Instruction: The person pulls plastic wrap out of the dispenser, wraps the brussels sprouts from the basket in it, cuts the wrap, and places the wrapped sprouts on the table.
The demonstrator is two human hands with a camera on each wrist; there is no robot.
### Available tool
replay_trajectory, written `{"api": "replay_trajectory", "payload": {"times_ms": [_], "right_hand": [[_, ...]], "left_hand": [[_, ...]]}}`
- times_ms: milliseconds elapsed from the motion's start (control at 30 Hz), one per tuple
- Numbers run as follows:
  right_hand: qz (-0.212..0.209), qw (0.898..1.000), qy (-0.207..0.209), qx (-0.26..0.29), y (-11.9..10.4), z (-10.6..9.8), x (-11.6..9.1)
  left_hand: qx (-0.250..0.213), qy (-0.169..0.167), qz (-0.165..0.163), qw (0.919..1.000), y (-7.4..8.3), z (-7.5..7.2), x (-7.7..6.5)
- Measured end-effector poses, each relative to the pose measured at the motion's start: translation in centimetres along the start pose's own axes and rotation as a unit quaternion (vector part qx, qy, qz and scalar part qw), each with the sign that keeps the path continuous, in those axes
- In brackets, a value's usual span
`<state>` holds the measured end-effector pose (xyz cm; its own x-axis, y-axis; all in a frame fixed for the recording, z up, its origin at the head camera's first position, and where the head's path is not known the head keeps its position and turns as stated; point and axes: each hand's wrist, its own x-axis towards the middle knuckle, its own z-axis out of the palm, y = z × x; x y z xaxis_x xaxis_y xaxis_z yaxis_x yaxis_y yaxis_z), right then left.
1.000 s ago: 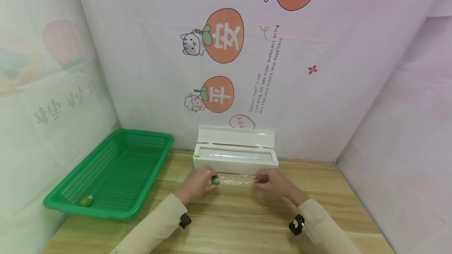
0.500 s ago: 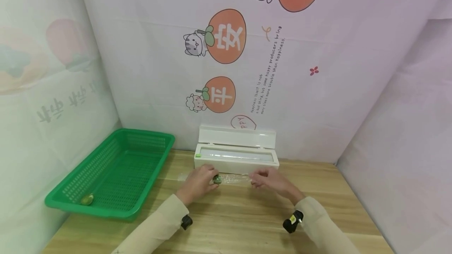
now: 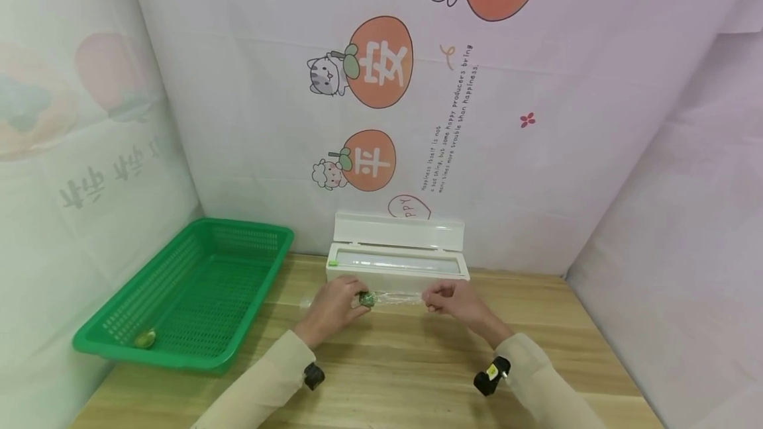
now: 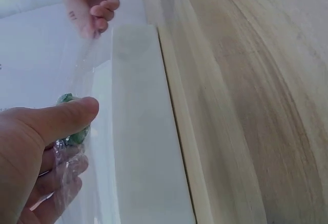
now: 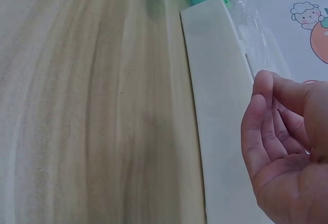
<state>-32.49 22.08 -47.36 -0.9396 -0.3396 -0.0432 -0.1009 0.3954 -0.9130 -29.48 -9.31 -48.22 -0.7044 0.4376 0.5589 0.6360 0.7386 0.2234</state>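
My left hand [image 3: 334,306] grips a small round green thing [image 4: 77,136] wrapped in clear cling film, with the thumb across it. What the green thing is, I cannot tell. From it a narrow, bunched strip of cling film [image 3: 398,298] stretches to my right hand [image 3: 459,303], whose thumb and fingertips pinch the far end. Both hands are just in front of the white cling film dispenser [image 3: 396,281], its lid [image 3: 399,230] raised. In the right wrist view, the film [image 5: 253,32] runs from the pinched fingertips past the dispenser's edge.
At the left, a green plastic basket [image 3: 238,323] holds one small yellow-green roundish thing [image 3: 145,338]. The wooden table [image 3: 405,369] runs back to a printed cloth wall [image 3: 262,118]. A green slider [image 3: 332,263] sits at the dispenser's left end.
My right hand has shifted slightly left, and its wrist has turned. The film strip between the hands has drawn narrower. The green thing has moved slightly right and up with my left hand.
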Motion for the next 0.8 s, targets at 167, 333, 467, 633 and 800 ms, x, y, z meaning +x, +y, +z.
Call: {"api": "replay_trajectory", "payload": {"times_ms": [167, 333, 467, 633, 800], "right_hand": [[-0.007, 1.0, 0.015, -0.004, 1.0, 0.8, 0.0], [-0.01, 1.0, 0.003, 0.004, 1.4, 1.8, -0.1], [-0.017, 1.0, -0.011, 0.014, 1.5, 2.8, -0.2], [-0.035, 0.999, -0.034, 0.022, 1.3, 4.2, -0.4], [-0.07, 0.995, -0.064, 0.024, 0.6, 5.5, -0.6]], "left_hand": [[-0.038, 0.032, 0.01, 0.9987, 0.4, 0.2, -0.1], [-0.08, 0.079, 0.028, 0.9933, 1.4, 0.2, 0.0], [-0.145, 0.105, 0.038, 0.9832, 2.7, -0.1, 0.2], [-0.219, 0.123, 0.055, 0.9663, 4.5, -0.3, 0.6], [-0.249, 0.133, 0.067, 0.9569, 6.1, -0.2, 1.0]]}}
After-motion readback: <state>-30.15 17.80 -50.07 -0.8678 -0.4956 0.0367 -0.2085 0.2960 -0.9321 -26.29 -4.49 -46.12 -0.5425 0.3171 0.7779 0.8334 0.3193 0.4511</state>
